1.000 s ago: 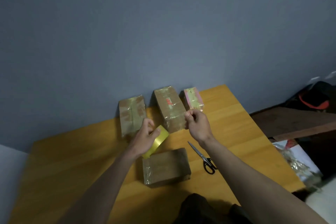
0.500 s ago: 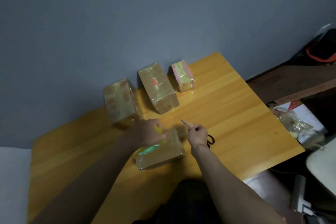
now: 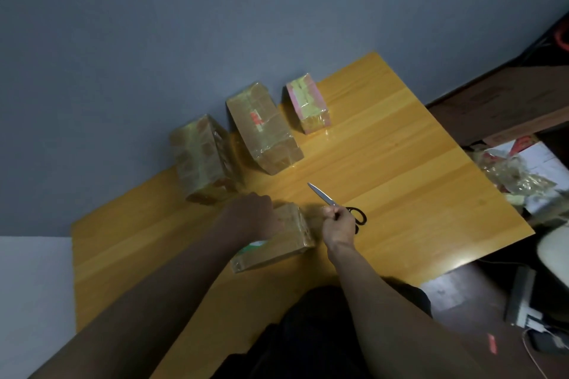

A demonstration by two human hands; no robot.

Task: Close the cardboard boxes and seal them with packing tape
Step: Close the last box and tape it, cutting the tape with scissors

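Here, the right hand [image 3: 338, 226] curls its fingers [image 3: 331, 213] round the scissors [image 3: 335, 204], blade pointing away. The left hand [image 3: 251, 214] rests on the near box [image 3: 277, 243], fingers hidden. Three taped boxes [image 3: 264, 129] line the tabletop's [image 3: 400, 178] far edge; its right half lies open.

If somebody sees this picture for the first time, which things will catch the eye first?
Two hands work at the near table edge: the left hand covers a taped cardboard box, the right hand is closed beside the scissors. Behind, three taped boxes stand along the grey wall.
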